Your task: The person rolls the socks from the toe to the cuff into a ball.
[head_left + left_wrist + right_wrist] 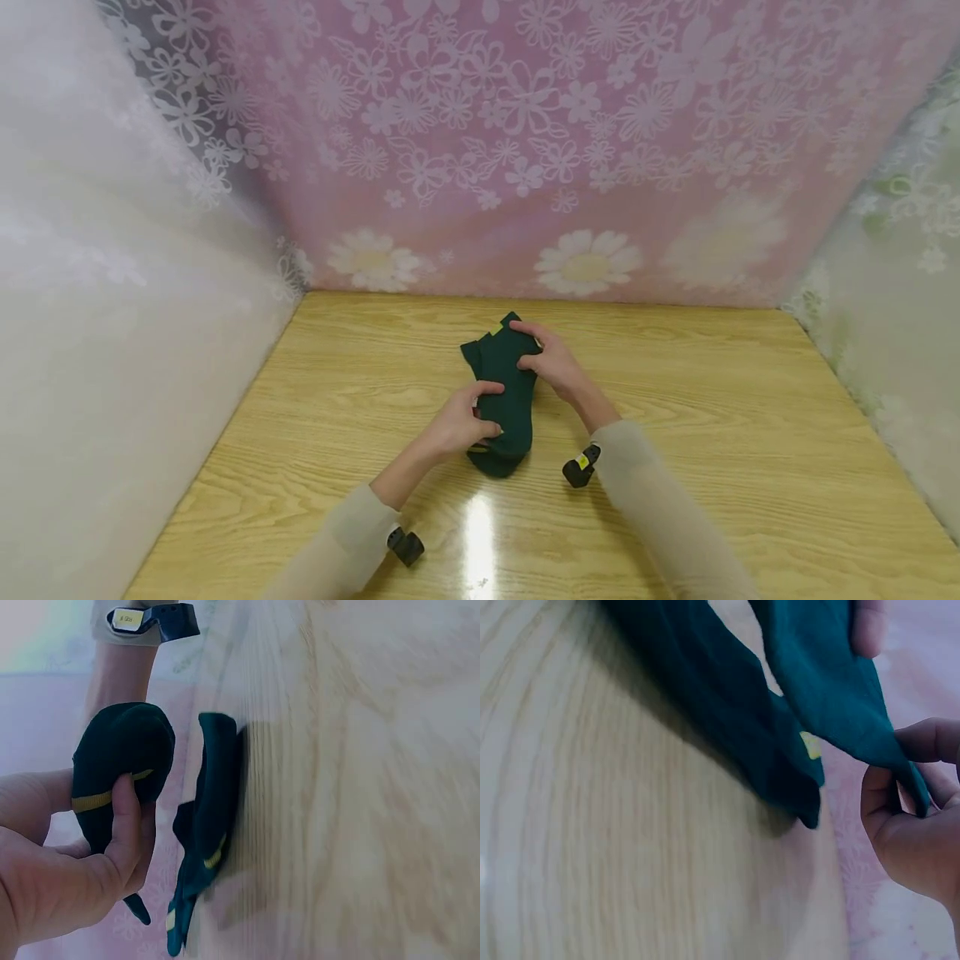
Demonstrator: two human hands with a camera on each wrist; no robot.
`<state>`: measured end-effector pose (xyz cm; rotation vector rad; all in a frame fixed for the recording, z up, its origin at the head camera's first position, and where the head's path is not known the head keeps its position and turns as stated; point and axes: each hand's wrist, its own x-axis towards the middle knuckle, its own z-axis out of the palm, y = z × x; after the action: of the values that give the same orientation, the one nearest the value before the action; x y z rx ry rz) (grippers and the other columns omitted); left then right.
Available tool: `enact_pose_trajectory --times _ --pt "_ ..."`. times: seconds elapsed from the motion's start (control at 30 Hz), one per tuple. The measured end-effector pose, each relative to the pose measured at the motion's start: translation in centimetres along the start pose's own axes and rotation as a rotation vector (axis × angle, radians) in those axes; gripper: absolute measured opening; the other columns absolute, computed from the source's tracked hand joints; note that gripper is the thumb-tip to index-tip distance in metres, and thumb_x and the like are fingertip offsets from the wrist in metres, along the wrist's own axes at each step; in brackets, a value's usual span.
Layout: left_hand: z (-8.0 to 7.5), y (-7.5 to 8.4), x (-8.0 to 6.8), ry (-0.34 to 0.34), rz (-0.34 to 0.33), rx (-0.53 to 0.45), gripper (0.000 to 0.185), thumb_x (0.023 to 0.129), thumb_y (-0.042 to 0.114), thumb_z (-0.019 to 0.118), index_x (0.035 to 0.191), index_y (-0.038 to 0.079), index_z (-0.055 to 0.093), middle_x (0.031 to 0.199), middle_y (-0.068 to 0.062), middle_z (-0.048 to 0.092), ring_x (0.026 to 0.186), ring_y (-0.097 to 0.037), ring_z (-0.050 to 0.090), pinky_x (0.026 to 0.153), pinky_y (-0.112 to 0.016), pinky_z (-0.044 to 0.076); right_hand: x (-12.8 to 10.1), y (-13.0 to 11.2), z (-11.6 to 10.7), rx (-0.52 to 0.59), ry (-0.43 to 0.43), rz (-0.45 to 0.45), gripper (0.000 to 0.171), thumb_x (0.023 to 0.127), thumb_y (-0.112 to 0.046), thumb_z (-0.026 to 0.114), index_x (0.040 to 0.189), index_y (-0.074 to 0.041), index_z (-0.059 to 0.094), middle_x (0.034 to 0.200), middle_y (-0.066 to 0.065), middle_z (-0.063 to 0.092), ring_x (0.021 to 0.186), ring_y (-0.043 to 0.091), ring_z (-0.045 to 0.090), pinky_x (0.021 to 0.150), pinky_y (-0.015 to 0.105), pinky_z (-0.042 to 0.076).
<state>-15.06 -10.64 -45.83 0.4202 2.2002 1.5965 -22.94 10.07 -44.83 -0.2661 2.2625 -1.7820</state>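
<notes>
Two dark green socks with yellow marks show in all views. My left hand (456, 421) pinches the upper sock (506, 383) near its lower end, thumb and fingers on its left edge. Farther up, the right hand (555, 360) grips the same sock by its right edge near the cuff. In the left wrist view this sock is raised off the table, a yellow band across its rounded end. The second sock (217, 772) lies under it on the wood, partly hidden in the head view; its end (802, 802) shows in the right wrist view.
The wood-grain table (337, 392) reaches back to a pink flowered cloth (480, 167). Pale cloth walls (112, 292) stand at both sides. A small black camera sits on each wrist, the right one (579, 468) beside the sleeve.
</notes>
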Motion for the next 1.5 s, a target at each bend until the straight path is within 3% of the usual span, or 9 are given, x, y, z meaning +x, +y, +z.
enact_pose_trajectory --times 0.1,0.23,0.5,0.73,0.83,1.0,1.07,1.2,1.5 --pt "-0.5 -0.2 -0.3 0.004 -0.006 0.010 0.059 0.088 -0.003 0.068 0.143 0.006 0.049 0.127 -0.021 0.054 0.079 -0.020 0.066 0.069 -0.035 0.059 1.0 1.1 0.8 -0.007 0.008 -0.016 0.071 0.086 0.009 0.058 0.152 -0.013 0.042 0.164 0.012 0.018 0.149 0.037 0.020 0.094 0.044 0.041" --pt "-0.9 -0.6 -0.5 -0.007 -0.025 -0.023 0.058 0.088 -0.004 0.067 0.143 0.004 0.048 0.140 -0.023 0.047 0.086 -0.023 0.068 0.070 -0.036 0.059 1.8 1.9 1.7 -0.026 0.004 -0.024 0.069 0.086 0.008 0.058 0.150 -0.017 0.045 0.162 0.010 0.024 0.146 0.036 0.028 0.091 0.042 0.042" --pt "-1.1 -1.6 -0.9 -0.059 -0.084 -0.202 0.053 0.090 -0.011 0.060 0.141 -0.002 0.046 0.141 -0.023 0.045 0.105 -0.029 0.065 0.074 -0.040 0.060 2.3 2.3 2.7 -0.098 0.012 0.003 0.067 0.085 0.007 0.058 0.148 -0.011 0.046 0.159 0.016 0.031 0.143 0.038 0.033 0.099 0.046 0.043" --pt "-0.9 -2.1 -1.0 -0.093 -0.105 -0.193 0.049 0.089 -0.013 0.057 0.137 -0.006 0.048 0.136 -0.028 0.045 0.097 -0.028 0.064 0.073 -0.041 0.060 2.2 2.8 2.4 -0.230 0.009 -0.012 0.063 0.085 0.006 0.058 0.147 -0.002 0.045 0.155 0.021 0.035 0.143 0.040 0.032 0.108 0.053 0.038" --pt "-0.9 -2.3 -1.0 -0.099 -0.091 -0.144 0.045 0.088 -0.014 0.057 0.133 -0.007 0.051 0.130 -0.025 0.046 0.093 -0.027 0.065 0.070 -0.040 0.060 1.9 2.8 2.4 -0.310 -0.004 -0.041 0.065 0.083 0.005 0.059 0.146 0.002 0.044 0.153 0.024 0.036 0.142 0.042 0.033 0.107 0.054 0.038" --pt "-0.9 -2.2 -1.2 -0.103 -0.057 0.088 0.038 0.089 -0.007 0.062 0.126 -0.002 0.057 0.084 -0.014 0.056 0.070 -0.024 0.062 0.066 -0.035 0.058 1.6 2.9 2.5 -0.390 -0.016 -0.083 0.064 0.082 0.005 0.059 0.144 0.007 0.045 0.149 0.027 0.041 0.140 0.043 0.035 0.109 0.055 0.036" --pt "-0.9 -2.0 -1.3 -0.094 -0.024 0.248 0.036 0.089 -0.002 0.066 0.124 0.001 0.060 0.084 -0.014 0.059 0.078 -0.027 0.063 0.074 -0.037 0.057 1.6 3.0 2.5 -0.411 -0.016 -0.096 0.062 0.082 0.005 0.059 0.143 0.007 0.046 0.148 0.027 0.042 0.139 0.043 0.036 0.109 0.056 0.036" --pt "-0.7 -2.0 -1.5 -0.075 0.013 0.471 0.035 0.089 0.004 0.069 0.122 0.005 0.061 0.118 -0.015 0.055 0.105 -0.027 0.056 0.090 -0.042 0.049 1.5 3.3 2.5 -0.452 0.000 -0.092 0.056 0.085 0.003 0.060 0.140 0.004 0.051 0.145 0.027 0.044 0.136 0.043 0.040 0.106 0.055 0.039" --pt "-0.2 -1.9 -1.9 -0.067 -0.013 0.577 0.035 0.091 0.007 0.067 0.126 0.007 0.058 0.122 -0.016 0.049 0.105 -0.026 0.057 0.089 -0.041 0.050 1.0 3.3 3.2 -0.670 0.022 -0.071 0.046 0.091 -0.003 0.060 0.136 0.003 0.055 0.146 0.028 0.038 0.128 0.042 0.048 0.099 0.051 0.046"
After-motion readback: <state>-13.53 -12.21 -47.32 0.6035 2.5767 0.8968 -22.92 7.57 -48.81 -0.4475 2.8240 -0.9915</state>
